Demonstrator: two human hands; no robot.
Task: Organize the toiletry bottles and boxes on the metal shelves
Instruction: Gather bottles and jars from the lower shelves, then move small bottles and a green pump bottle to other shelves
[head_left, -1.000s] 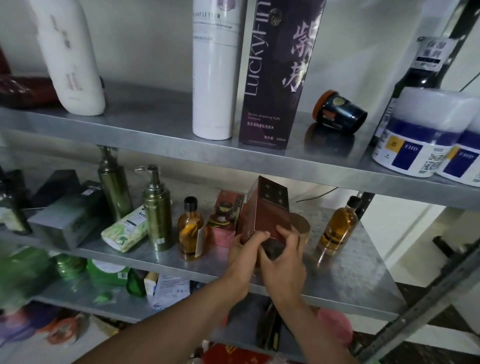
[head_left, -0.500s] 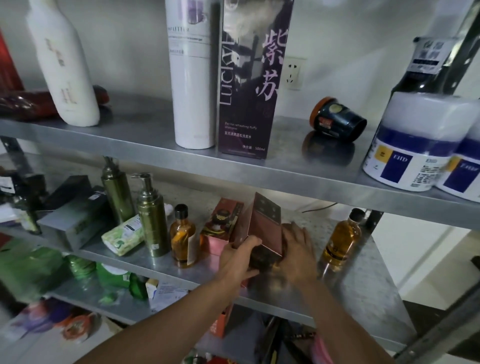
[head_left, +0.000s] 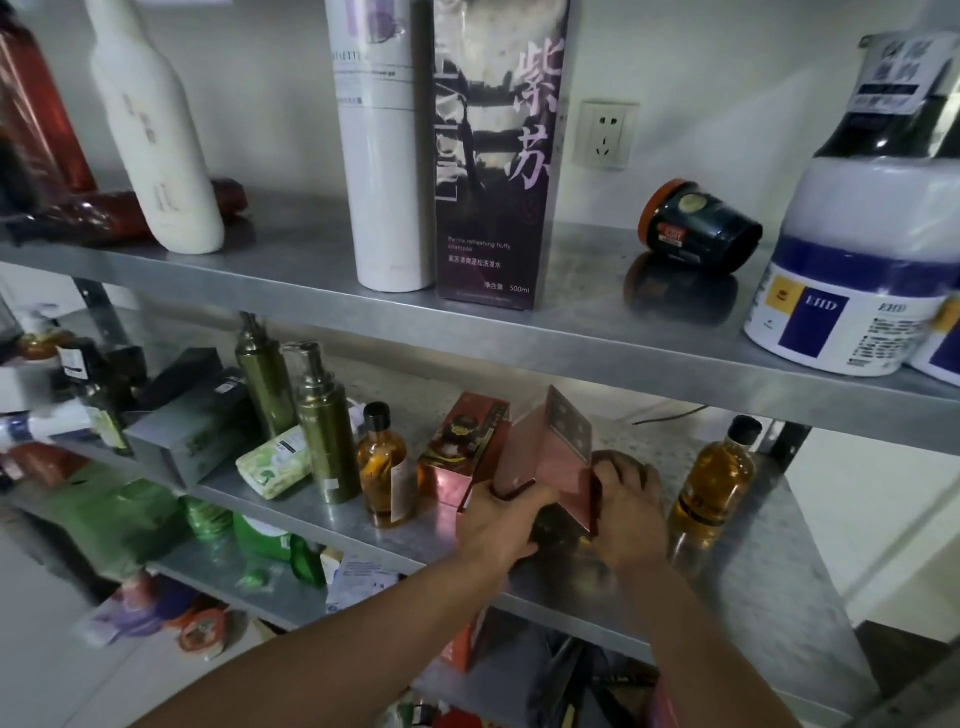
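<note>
Pink-red card fills both hands at the front of the middle shelf (head_left: 727, 561): the box (head_left: 545, 457) leans tilted, its patterned top toward 12 o'clock. The left hand (head_left: 498, 525) has its fingers wrapped on the box's lower left corner. The right hand (head_left: 631, 512) lies against its right edge with the fingers curled round toward the back; whether they grip the box or a dark round thing behind it, I cannot tell. By my judgement this box is mid-placement, not yet stood square.

Just beside it at 9 o'clock stands a second red box (head_left: 457, 452), upright, then an amber bottle (head_left: 384, 467), two olive pump bottles (head_left: 324, 421) and a green tube (head_left: 272, 462) lying on its side. At 3 o'clock of the hands another amber bottle (head_left: 714, 478) stands alone. That row looks roughly lined up, though the tube and the grey boxes (head_left: 197, 421) farther left at 9 o'clock lie flat and skewed.

Farther, at 12 o'clock, the top shelf (head_left: 311, 280) carries a white bottle (head_left: 156, 140), a tall white cylinder (head_left: 379, 156) touching a purple carton (head_left: 493, 166), and white tubs (head_left: 857, 270) at 2 o'clock, all upright. A dark jar (head_left: 698, 228) lies tipped over there and seems to need righting.

Down at 7 o'clock the lower shelf is a blurred jumble of green packs (head_left: 260, 540). Much seems left to sort.
</note>
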